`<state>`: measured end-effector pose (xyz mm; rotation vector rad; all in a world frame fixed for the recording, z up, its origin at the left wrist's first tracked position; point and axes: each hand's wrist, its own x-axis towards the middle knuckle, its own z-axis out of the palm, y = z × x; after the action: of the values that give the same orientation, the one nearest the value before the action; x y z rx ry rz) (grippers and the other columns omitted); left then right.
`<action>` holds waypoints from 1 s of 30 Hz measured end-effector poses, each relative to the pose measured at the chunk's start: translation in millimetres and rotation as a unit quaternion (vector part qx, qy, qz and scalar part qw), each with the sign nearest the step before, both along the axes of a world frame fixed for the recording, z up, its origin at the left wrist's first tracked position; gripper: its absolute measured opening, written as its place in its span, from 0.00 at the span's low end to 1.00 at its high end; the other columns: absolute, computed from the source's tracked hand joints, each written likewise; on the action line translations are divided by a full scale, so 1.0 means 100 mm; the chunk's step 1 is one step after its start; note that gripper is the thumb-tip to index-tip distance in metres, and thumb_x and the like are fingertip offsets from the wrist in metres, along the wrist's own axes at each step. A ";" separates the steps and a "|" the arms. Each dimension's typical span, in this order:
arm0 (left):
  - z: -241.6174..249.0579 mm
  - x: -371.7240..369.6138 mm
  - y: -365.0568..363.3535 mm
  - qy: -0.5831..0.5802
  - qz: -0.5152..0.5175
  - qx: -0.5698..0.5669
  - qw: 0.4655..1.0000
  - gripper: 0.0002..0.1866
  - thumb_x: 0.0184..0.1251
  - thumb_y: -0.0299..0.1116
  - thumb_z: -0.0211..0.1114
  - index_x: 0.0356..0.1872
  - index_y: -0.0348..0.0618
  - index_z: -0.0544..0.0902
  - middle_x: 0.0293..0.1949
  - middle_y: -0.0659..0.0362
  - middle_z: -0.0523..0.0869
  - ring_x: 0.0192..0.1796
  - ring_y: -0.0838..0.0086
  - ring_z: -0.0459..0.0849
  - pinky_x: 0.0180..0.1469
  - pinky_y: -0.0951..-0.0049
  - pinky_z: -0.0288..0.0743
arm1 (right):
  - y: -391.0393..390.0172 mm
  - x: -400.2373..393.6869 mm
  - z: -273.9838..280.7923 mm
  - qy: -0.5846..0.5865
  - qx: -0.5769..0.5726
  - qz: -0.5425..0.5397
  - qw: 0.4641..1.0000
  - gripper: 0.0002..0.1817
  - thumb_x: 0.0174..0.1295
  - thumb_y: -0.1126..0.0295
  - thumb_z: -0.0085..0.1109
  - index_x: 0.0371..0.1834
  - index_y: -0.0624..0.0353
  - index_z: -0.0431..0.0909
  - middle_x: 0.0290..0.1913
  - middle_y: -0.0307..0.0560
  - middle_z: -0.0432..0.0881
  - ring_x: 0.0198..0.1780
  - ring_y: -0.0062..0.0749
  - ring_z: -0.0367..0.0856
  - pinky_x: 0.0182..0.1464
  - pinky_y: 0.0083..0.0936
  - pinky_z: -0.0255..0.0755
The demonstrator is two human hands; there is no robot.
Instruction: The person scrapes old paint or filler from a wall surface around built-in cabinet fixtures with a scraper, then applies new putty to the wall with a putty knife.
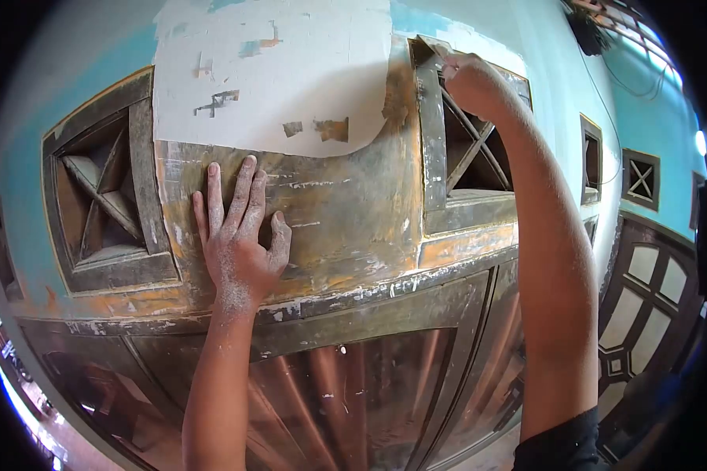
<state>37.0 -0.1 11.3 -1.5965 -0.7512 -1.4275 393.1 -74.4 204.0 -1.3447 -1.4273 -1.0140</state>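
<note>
So, flat blade is up at the top-left corner of the vent frame, near the edge of the white coat. Right hand: fingers curled tight, apparently gripping the blade's rear end. Left hand: fingers splayed against the scuffed wall strip below the coat, holding nothing. White dust on the skin.

Handling, my read: blade is light, thin, fairly stiff, maybe a little flex; the edge could gouge. Best hold is the rear end, clear of the edge. Dust may make the grip slick. Coat likely brittle around its ragged gaps; wall looks rigid, fine to brace on.

Can't make out: any handle, hidden in the fist; right thumb placement; whether the edge touches frame or wall; left palm contact. Right sleeve is cut off at the bottom.
</note>
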 end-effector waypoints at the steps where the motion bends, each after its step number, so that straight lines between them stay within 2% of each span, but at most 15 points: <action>1: 0.00 0.01 -0.01 -0.001 0.000 0.003 1.000 0.31 0.66 0.37 0.63 0.73 0.45 0.79 0.81 0.61 0.71 0.86 0.47 0.57 0.85 0.38 0.44 | 0.18 0.21 0.03 -0.001 0.003 0.000 1.000 0.20 0.78 0.58 0.51 0.63 0.56 0.84 0.27 0.46 0.83 0.21 0.32 0.78 0.25 0.36 0.74; 2: -0.01 0.01 -0.02 -0.001 0.000 0.001 1.000 0.31 0.66 0.37 0.63 0.73 0.45 0.79 0.81 0.61 0.71 0.86 0.47 0.57 0.85 0.38 0.44 | 0.43 0.47 0.13 -0.198 0.165 0.049 0.965 0.21 0.78 0.58 0.51 0.64 0.55 0.83 0.27 0.47 0.83 0.21 0.32 0.78 0.24 0.35 0.74; 3: -0.01 0.01 -0.02 -0.003 0.001 -0.001 1.000 0.31 0.66 0.37 0.63 0.73 0.45 0.79 0.81 0.61 0.71 0.86 0.47 0.57 0.85 0.39 0.44 | 0.57 0.60 0.20 -0.383 0.316 0.095 0.863 0.21 0.78 0.58 0.51 0.66 0.54 0.83 0.27 0.48 0.83 0.21 0.31 0.78 0.24 0.35 0.74; 4: -0.01 0.00 -0.02 -0.003 0.003 0.000 1.000 0.31 0.66 0.37 0.63 0.73 0.45 0.79 0.81 0.61 0.71 0.86 0.47 0.57 0.85 0.39 0.44 | 0.44 0.42 0.20 -0.383 0.318 0.096 0.862 0.21 0.78 0.58 0.51 0.66 0.54 0.83 0.27 0.48 0.83 0.21 0.31 0.78 0.24 0.35 0.74; 5: -0.01 0.00 -0.02 -0.001 0.001 -0.001 1.000 0.31 0.67 0.36 0.64 0.74 0.44 0.78 0.81 0.61 0.70 0.86 0.47 0.56 0.85 0.39 0.44 | 0.16 0.08 0.16 -0.185 0.132 0.028 0.973 0.21 0.78 0.58 0.51 0.66 0.54 0.83 0.27 0.49 0.83 0.21 0.32 0.78 0.25 0.35 0.75; 6: -0.01 0.01 -0.03 0.002 -0.003 -0.002 1.000 0.31 0.68 0.34 0.64 0.74 0.43 0.78 0.81 0.60 0.70 0.86 0.46 0.56 0.85 0.40 0.44 | 0.00 -0.12 0.13 0.029 -0.066 -0.044 0.996 0.22 0.78 0.58 0.50 0.67 0.54 0.82 0.28 0.50 0.84 0.22 0.33 0.79 0.26 0.36 0.76; 9: -0.01 0.01 -0.04 0.001 0.000 -0.006 1.000 0.31 0.68 0.34 0.64 0.74 0.42 0.78 0.81 0.59 0.71 0.86 0.46 0.56 0.85 0.40 0.44 | -0.02 -0.20 0.12 0.043 -0.008 -0.030 0.999 0.20 0.78 0.58 0.50 0.61 0.57 0.83 0.28 0.51 0.83 0.24 0.35 0.80 0.27 0.38 0.76; 12: -0.01 0.01 -0.03 0.004 -0.002 -0.006 1.000 0.31 0.68 0.34 0.64 0.73 0.42 0.78 0.81 0.59 0.71 0.86 0.46 0.56 0.85 0.40 0.44 | -0.18 -0.20 0.04 0.074 -0.035 -0.005 0.997 0.19 0.79 0.58 0.49 0.58 0.57 0.83 0.28 0.49 0.84 0.24 0.36 0.80 0.28 0.40 0.76; 13: -0.03 0.01 -0.04 0.003 -0.002 -0.008 1.000 0.31 0.68 0.34 0.64 0.73 0.42 0.78 0.81 0.59 0.71 0.86 0.46 0.56 0.85 0.40 0.44 | -0.06 -0.05 0.08 -0.021 0.007 -0.028 0.999 0.19 0.79 0.58 0.48 0.59 0.56 0.83 0.27 0.47 0.83 0.23 0.34 0.79 0.27 0.39 0.74; 14: -0.03 0.02 -0.04 0.002 0.000 -0.008 1.000 0.31 0.68 0.34 0.64 0.73 0.42 0.78 0.81 0.59 0.71 0.86 0.46 0.56 0.85 0.40 0.43 | 0.05 0.11 0.09 -0.022 0.007 -0.028 0.999 0.19 0.79 0.58 0.48 0.59 0.56 0.83 0.27 0.47 0.83 0.23 0.34 0.79 0.27 0.39 0.74; 20: -0.01 0.02 -0.02 0.001 0.013 0.003 1.000 0.31 0.68 0.35 0.64 0.73 0.42 0.78 0.81 0.59 0.71 0.86 0.46 0.57 0.84 0.39 0.44 | -0.11 -0.13 0.13 0.106 -0.060 -0.023 0.992 0.18 0.78 0.60 0.48 0.57 0.56 0.83 0.31 0.50 0.86 0.27 0.37 0.82 0.28 0.40 0.75; 22: -0.02 0.03 -0.01 -0.002 0.016 0.005 1.000 0.32 0.66 0.37 0.64 0.73 0.43 0.79 0.81 0.61 0.71 0.86 0.47 0.57 0.84 0.38 0.44 | -0.10 -0.10 0.13 0.033 -0.046 -0.050 0.997 0.18 0.78 0.60 0.47 0.58 0.57 0.84 0.34 0.53 0.88 0.29 0.41 0.84 0.31 0.42 0.77; 26: -0.03 0.03 0.01 -0.004 0.016 0.012 1.000 0.32 0.66 0.37 0.64 0.73 0.43 0.79 0.81 0.61 0.71 0.86 0.46 0.57 0.84 0.39 0.44 | -0.17 0.10 -0.01 0.039 -0.015 -0.003 0.999 0.19 0.78 0.61 0.47 0.57 0.59 0.83 0.34 0.55 0.87 0.29 0.44 0.85 0.34 0.43 0.78; 28: -0.03 0.03 0.01 -0.007 0.018 0.010 1.000 0.32 0.66 0.37 0.63 0.73 0.44 0.79 0.81 0.61 0.71 0.86 0.47 0.57 0.84 0.39 0.44 | 0.05 0.35 -0.08 -0.087 0.137 -0.015 0.987 0.20 0.77 0.61 0.47 0.60 0.59 0.84 0.35 0.58 0.88 0.29 0.46 0.85 0.37 0.43 0.79; 30: -0.02 0.03 -0.01 -0.010 0.025 0.010 1.000 0.32 0.66 0.36 0.63 0.73 0.44 0.79 0.81 0.60 0.71 0.86 0.47 0.57 0.85 0.39 0.44 | 0.08 0.37 0.06 -0.077 0.071 -0.034 0.994 0.21 0.77 0.61 0.48 0.63 0.57 0.83 0.36 0.59 0.88 0.30 0.46 0.86 0.38 0.43 0.80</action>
<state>40.2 -0.7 9.3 -1.5409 -0.7800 -1.4124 429.9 -66.5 210.0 -1.2395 -1.4007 -1.2635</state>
